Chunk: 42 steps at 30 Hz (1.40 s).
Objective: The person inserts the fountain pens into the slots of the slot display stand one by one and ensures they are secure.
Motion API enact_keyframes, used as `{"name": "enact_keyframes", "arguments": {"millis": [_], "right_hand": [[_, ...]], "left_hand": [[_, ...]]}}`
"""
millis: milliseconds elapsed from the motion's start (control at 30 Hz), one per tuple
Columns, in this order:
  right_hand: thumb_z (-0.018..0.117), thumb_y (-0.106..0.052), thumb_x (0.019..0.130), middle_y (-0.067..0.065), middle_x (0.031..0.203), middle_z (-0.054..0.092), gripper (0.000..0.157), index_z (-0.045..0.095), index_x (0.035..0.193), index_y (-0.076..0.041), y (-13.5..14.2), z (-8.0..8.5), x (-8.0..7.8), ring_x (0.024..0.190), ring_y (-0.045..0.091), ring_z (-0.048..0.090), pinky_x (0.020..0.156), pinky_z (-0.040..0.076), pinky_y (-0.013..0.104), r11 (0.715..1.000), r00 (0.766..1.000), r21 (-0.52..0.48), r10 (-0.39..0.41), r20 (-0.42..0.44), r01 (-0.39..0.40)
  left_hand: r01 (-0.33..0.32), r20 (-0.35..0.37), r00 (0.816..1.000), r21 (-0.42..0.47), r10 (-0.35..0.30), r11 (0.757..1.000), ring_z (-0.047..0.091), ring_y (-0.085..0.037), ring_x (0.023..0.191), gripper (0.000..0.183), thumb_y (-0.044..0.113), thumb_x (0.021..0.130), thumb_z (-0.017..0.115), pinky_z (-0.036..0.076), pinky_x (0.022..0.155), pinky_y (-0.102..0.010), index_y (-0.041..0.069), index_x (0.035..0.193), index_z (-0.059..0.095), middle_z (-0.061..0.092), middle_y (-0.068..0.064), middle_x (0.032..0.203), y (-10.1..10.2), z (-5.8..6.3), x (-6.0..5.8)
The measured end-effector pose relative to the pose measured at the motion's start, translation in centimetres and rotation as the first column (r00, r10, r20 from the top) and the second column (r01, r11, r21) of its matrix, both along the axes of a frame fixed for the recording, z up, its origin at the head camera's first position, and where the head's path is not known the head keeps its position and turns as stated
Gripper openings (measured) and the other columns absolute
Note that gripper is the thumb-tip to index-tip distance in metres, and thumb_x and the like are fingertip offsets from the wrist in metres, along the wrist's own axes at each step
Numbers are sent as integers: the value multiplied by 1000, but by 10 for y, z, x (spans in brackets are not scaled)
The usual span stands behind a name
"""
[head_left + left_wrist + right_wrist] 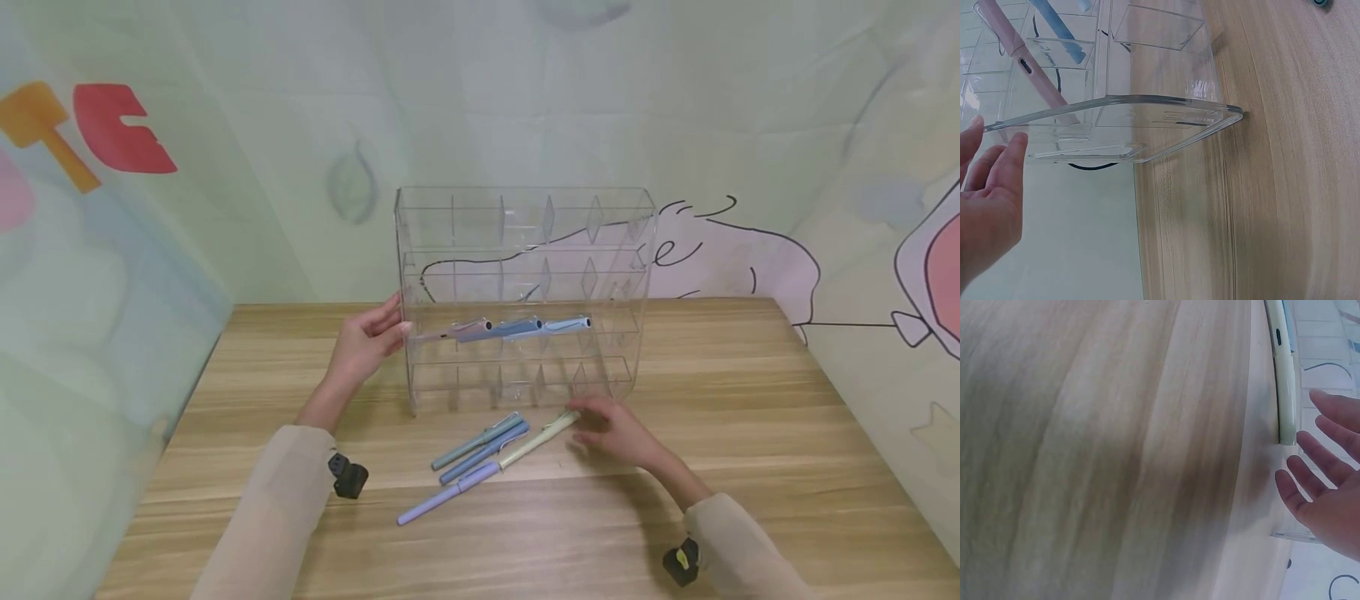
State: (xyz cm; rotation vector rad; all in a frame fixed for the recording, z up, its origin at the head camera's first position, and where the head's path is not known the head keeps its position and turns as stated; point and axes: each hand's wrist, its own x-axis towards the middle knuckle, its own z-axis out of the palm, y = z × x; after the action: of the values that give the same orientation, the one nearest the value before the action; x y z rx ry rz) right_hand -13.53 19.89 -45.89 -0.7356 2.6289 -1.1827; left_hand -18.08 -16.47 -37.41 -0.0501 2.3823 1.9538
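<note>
A clear acrylic rack (522, 304) with several rows of compartments stands on the table. My left hand (365, 343) is at its left side; in the left wrist view the fingers (1013, 164) rest against the outside of the side panel (1116, 107). A pink pen (468, 327), a blue pen (510, 327) and a light blue pen (558, 325) lie in one row of the rack. My right hand (617, 429) hovers beside the upper end of a pale green pen (538, 440), its fingers (1325, 456) spread and apart from the pen in the right wrist view.
Left of the pale green pen lie a grey-green pen (476, 442) and a blue pen (483, 452). A lavender pen (447, 493) touches its lower end. Behind the wooden table (720, 375) hangs a printed cloth backdrop (300, 167).
</note>
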Motion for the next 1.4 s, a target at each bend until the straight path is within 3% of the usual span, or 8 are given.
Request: {"name": "enact_keyframes", "arguments": {"millis": [367,667,1400], "right_hand": [[69,1,77,15,109,58,35,60,111,3,1,-5,-1,100,32,55,89,48,45,1000,999,-18,-16,46,17],[71,1,75,6,92,58,30,64,103,2,2,-8,-2,79,18,51,67,48,25,1000,1000,0,-8,17,8],[71,4,73,-1,82,51,18,66,89,-2,6,-13,-4,72,13,44,61,41,22,999,999,49,-7,44,5]], "left_hand": [[0,0,1000,-5,0,1000,52,-25,113,50,9,90,59,51,80,-21,10,137,41,48,-15,131,0,1,1],[-2,23,1000,-9,2,1000,52,-26,113,52,11,89,60,52,79,-22,12,137,40,47,-15,132,0,0,0],[1,15,1000,20,-1,1000,51,-26,114,51,10,89,59,51,81,-22,9,137,40,45,-18,132,-1,-1,0]]}}
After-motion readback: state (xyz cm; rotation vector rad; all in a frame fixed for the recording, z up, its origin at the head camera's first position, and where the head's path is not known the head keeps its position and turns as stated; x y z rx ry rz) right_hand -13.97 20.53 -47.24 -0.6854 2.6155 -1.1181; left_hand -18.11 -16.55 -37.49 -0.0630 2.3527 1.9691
